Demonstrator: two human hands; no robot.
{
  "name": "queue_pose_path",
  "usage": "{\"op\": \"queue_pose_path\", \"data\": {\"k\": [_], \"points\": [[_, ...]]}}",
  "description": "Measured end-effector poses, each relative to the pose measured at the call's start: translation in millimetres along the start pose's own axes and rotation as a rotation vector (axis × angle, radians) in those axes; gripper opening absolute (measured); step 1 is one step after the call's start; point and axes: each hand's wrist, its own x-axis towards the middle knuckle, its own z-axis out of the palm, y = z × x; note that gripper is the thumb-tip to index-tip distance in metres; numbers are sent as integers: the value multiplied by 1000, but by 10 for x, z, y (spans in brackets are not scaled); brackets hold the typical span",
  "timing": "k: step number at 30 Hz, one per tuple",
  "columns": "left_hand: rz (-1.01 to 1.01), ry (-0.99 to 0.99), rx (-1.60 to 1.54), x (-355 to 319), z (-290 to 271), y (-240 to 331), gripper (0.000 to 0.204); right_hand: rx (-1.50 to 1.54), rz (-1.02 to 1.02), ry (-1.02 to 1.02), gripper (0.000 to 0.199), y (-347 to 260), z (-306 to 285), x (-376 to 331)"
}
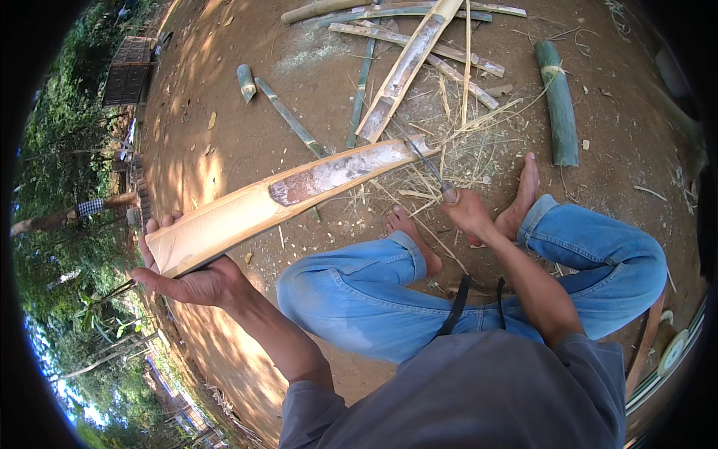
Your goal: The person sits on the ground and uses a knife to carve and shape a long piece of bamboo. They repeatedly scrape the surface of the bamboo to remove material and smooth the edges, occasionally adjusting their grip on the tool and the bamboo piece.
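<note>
Left hand [202, 283], partly open in a cupped grip, has hold of the left end of a split bamboo half [224, 213], its fingers at the far edge and its thumb at the near one. The right hand [467, 213] is closed in a fist round the handle of a knife [428, 163], near the bamboo half's right end; the blade points across that end, though I cannot tell whether it touches. The bamboo half is tilted up toward the right, pale hollow side showing. Beyond it lie another split bamboo length [407, 71] and a short green piece [245, 82]. Shavings [479, 153] litter the ground around its right end, and a green bamboo tube [559, 112] lies well to its right.
</note>
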Motion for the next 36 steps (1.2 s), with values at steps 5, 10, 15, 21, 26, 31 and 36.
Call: {"op": "queue_pose_path", "data": {"k": [5,10,15,21,26,31,36], "points": [[19,-116,-34,191,191,-46,72,-73,-134,-107,31,-854,1,-585],[-3,-95,100,88,594,34,49,-91,-295,-205,35,-1314,9,-895],[33,-42,118,-230,815,211,50,-16,-652,-99,29,-1709,-23,-1450],[70,-40,127,-476,766,343,51,29,-234,-230,22,-1374,-196,-1341],[70,-56,71,-564,767,354,49,79,-562,-133,20,-1202,-62,-1572],[120,-10,143,-618,708,369,48,-27,-459,-100,22,-1097,-51,-1580],[113,29,102,-629,712,399,47,35,-103,-219,23,-957,-99,-1353]]}}
